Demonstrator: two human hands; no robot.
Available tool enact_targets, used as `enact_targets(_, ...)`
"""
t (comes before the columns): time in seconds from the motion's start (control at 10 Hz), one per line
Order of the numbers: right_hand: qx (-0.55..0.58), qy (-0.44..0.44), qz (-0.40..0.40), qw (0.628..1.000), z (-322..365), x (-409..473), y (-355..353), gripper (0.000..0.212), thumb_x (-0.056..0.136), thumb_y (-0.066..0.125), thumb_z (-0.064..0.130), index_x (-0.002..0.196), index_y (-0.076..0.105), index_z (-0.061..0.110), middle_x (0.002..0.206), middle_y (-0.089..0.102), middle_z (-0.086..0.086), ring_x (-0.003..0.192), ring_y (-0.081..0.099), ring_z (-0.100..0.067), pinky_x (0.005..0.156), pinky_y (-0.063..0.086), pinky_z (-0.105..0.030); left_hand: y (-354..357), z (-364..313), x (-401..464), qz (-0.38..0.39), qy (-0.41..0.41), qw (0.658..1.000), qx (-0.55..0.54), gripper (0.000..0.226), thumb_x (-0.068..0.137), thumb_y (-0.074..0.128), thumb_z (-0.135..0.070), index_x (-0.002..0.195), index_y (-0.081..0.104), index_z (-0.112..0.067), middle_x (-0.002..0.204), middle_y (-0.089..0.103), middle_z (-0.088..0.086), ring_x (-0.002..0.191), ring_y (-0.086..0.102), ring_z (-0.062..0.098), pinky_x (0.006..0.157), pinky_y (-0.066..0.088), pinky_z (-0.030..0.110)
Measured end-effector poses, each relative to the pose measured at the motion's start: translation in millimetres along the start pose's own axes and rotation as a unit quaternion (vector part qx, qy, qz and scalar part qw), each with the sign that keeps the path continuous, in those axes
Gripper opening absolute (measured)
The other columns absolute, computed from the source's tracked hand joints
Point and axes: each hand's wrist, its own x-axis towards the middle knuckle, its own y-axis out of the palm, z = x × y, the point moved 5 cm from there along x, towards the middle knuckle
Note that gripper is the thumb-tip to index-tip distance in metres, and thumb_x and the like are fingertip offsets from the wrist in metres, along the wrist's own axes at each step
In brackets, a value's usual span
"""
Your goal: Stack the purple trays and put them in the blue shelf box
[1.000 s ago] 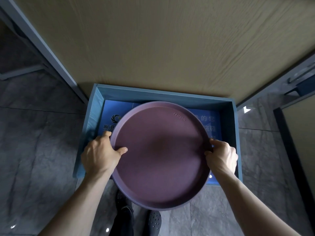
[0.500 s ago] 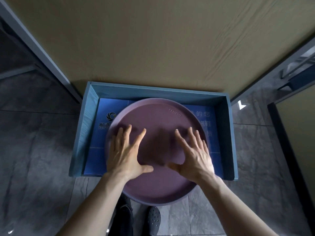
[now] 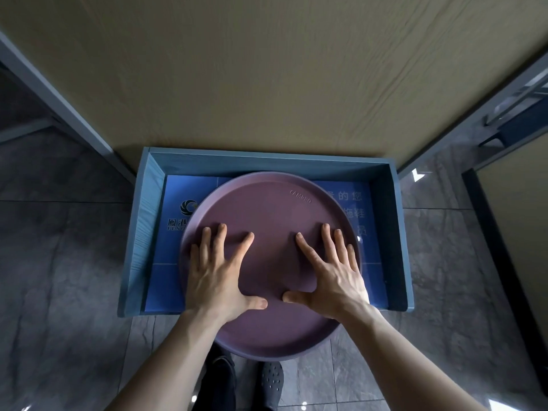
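A round purple tray [image 3: 267, 215] lies in the blue shelf box [image 3: 148, 221], its near edge sticking out over the box's open front. My left hand [image 3: 219, 271] rests flat on the tray's left half with fingers spread. On the right half, my right hand [image 3: 329, 271] lies flat too, fingers apart. Neither hand grips anything. Whether more trays lie beneath the top one is hidden.
The box sits on a dark tiled floor [image 3: 59, 277] under a wooden table top [image 3: 267, 69]. A blue printed sheet [image 3: 175, 221] lines the box bottom. A grey table leg [image 3: 68, 111] runs at the left. My dark shoes [image 3: 246, 378] show below the tray.
My hands let go of the tray's rim and moved onto its surface, palms flat. The tray has slid further into the box.
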Motion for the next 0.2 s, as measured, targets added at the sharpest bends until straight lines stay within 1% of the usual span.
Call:
enact_targets(0.1, -0.013, 0.005, 0.011, 1.0, 3.8, -0.8, -5.0, 0.121, 0.052, 0.053, 0.092, 0.146, -0.015, 0.058, 0.164, -0.023, -0.005, 0.15, -0.022, -0.03, 0.122, -0.006, -0.053, -3.8, -3.6, -0.1, 0.01, -0.005, 1.0, 0.005, 0.136, 0.043, 0.071, -0.084, 0.155, 0.001, -0.049, 0.167, -0.011, 0.008, 0.153, -0.012, 0.037, 0.124, 0.003, 0.054)
enact_targets(0.2, -0.059, 0.006, 0.037, 0.998, 9.6, -3.8, -13.4, 0.118, 0.053, 0.047, 0.094, 0.148, -0.013, 0.055, 0.164, -0.021, -0.008, 0.15, -0.021, -0.033, 0.117, -0.015, -0.059, -10.7, -5.2, -3.3, 0.032, 0.001, 0.999, 0.017, 0.133, 0.047, 0.069, -0.084, 0.154, -0.001, -0.049, 0.167, -0.011, 0.01, 0.153, -0.009, 0.038, 0.123, 0.006, 0.056)
